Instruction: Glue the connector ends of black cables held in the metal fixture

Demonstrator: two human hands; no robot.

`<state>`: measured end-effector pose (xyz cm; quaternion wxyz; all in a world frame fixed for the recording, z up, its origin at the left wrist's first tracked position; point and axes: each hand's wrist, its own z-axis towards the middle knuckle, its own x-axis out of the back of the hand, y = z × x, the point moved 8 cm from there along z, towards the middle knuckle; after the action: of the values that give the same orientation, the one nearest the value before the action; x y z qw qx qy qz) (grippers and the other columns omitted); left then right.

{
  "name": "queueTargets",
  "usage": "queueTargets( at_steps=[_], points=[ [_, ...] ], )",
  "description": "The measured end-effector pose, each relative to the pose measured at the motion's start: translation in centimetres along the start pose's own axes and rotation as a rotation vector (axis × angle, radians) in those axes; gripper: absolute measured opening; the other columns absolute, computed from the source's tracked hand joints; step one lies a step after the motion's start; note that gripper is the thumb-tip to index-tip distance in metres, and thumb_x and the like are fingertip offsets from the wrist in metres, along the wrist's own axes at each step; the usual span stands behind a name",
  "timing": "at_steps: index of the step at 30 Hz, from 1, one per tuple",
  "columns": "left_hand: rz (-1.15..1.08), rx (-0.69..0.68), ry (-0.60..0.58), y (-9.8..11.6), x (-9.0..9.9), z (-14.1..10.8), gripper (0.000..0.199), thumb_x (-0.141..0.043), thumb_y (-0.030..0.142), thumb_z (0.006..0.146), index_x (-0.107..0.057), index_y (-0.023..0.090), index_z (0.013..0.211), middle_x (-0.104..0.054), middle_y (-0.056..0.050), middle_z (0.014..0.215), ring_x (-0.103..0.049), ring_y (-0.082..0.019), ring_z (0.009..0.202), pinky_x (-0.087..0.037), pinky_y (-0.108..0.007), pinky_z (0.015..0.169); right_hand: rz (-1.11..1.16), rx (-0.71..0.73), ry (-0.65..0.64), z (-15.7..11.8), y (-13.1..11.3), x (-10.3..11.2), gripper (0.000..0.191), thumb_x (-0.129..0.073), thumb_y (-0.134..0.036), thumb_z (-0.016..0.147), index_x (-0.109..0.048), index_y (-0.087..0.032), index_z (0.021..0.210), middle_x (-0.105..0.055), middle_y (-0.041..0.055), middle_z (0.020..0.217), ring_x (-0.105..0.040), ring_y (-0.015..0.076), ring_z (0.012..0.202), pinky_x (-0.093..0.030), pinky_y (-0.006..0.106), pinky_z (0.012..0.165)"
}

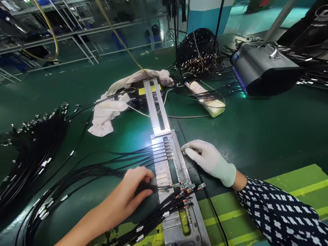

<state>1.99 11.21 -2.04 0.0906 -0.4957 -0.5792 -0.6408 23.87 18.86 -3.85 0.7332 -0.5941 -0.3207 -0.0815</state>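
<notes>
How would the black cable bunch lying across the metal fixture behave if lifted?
The black cable bunch would likely bend and sag, being thin strands. Its crowded, overlapping connectors might snag each other; being so small, they also look fragile.

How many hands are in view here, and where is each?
2. The bare left hand holds black cables left of the slatted metal fixture; the gloved right hand is at its right edge.
</notes>
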Motion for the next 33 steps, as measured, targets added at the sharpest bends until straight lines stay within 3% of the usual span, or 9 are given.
queueTargets(
  at_steps=[4, 9, 13, 16, 19, 22, 28, 33],
  points=[
    [-0.037, 0.04, -0.115, -0.2, -0.1, -0.7, 0.018, -0.04, 0.022, 0.1, -0.054, 0.021, 0.09, -0.058, -0.002, 0.091, -0.054, -0.015, 0.085, -0.047, -0.026, 0.075, 0.012, -0.017, 0.014, 0.0, 0.1, 0.1, 0.017, -0.053, -0.024, 0.093, -0.07, -0.023, 0.095, -0.071, 0.0022, 0.094, -0.064, 0.021, 0.089, -0.05, 0.036, 0.082],
    [-0.013, 0.023, -0.159, -0.5, -0.1, -0.5, 0.013, -0.042, 0.023, 0.1, -0.055, 0.023, 0.101, -0.057, -0.003, 0.104, -0.054, -0.016, 0.098, -0.046, -0.028, 0.087, 0.021, -0.009, 0.007, 0.0, 0.2, 0.0, 0.017, -0.053, -0.024, 0.094, -0.07, -0.023, 0.095, -0.071, 0.0011, 0.094, -0.063, 0.0202, 0.089, -0.049, 0.036, 0.081],
    [-0.023, -0.035, -0.174, -0.5, 0.0, -0.5, 0.015, -0.042, 0.019, 0.1, -0.055, 0.024, 0.101, -0.058, -0.002, 0.102, -0.054, -0.015, 0.095, -0.046, -0.026, 0.084, 0.013, -0.009, 0.003, 0.1, 0.2, 0.1, 0.018, -0.052, -0.024, 0.094, -0.07, -0.024, 0.095, -0.071, 0.0012, 0.094, -0.063, 0.0202, 0.089, -0.049, 0.036, 0.081],
    [-0.077, -0.102, -0.111, -0.2, 0.7, -0.1, 0.016, -0.042, 0.015, 0.099, -0.054, 0.024, 0.103, -0.059, -0.002, 0.1, -0.055, -0.014, 0.093, -0.045, -0.025, 0.083, 0.019, -0.02, 0.002, 0.2, 0.2, 0.1, 0.018, -0.053, -0.024, 0.094, -0.07, -0.024, 0.096, -0.071, 0.0011, 0.094, -0.063, 0.0202, 0.088, -0.049, 0.036, 0.081],
    [-0.092, -0.116, 0.062, -0.1, 1.8, 0.8, 0.014, -0.046, 0.012, 0.097, -0.054, 0.022, 0.102, -0.058, -0.002, 0.097, -0.054, -0.013, 0.09, -0.045, -0.023, 0.079, 0.018, -0.03, -0.004, 0.2, 0.2, 0.0, 0.017, -0.053, -0.025, 0.094, -0.07, -0.025, 0.095, -0.071, 0.0005, 0.094, -0.063, 0.02, 0.088, -0.048, 0.036, 0.081],
    [-0.031, -0.134, 0.181, 0.1, 1.8, 1.8, 0.014, -0.049, 0.011, 0.096, -0.055, 0.022, 0.103, -0.057, -0.001, 0.095, -0.054, -0.013, 0.088, -0.045, -0.022, 0.077, 0.025, -0.048, -0.005, 0.3, 0.2, 0.0, 0.018, -0.053, -0.025, 0.093, -0.071, -0.025, 0.094, -0.071, -0.0002, 0.094, -0.063, 0.0196, 0.089, -0.048, 0.035, 0.081],
    [0.132, -0.243, 0.218, 0.8, 0.2, 3.2, 0.02, -0.049, 0.008, 0.095, -0.055, 0.019, 0.111, -0.056, -0.004, 0.098, -0.053, -0.014, 0.09, -0.045, -0.024, 0.079, 0.043, -0.052, -0.003, 0.2, 0.2, 0.1, 0.017, -0.054, -0.025, 0.093, -0.071, -0.026, 0.094, -0.071, -0.0014, 0.094, -0.063, 0.0186, 0.089, -0.048, 0.034, 0.081],
    [0.129, -0.24, 0.205, 0.6, 0.1, 3.1, 0.024, -0.05, 0.006, 0.094, -0.056, 0.019, 0.114, -0.054, -0.005, 0.1, -0.052, -0.014, 0.092, -0.046, -0.024, 0.08, 0.05, -0.051, -0.004, 0.2, 0.3, 0.1, 0.016, -0.054, -0.026, 0.094, -0.07, -0.026, 0.095, -0.07, -0.0016, 0.093, -0.063, 0.0184, 0.089, -0.048, 0.033, 0.08]
  ],
)
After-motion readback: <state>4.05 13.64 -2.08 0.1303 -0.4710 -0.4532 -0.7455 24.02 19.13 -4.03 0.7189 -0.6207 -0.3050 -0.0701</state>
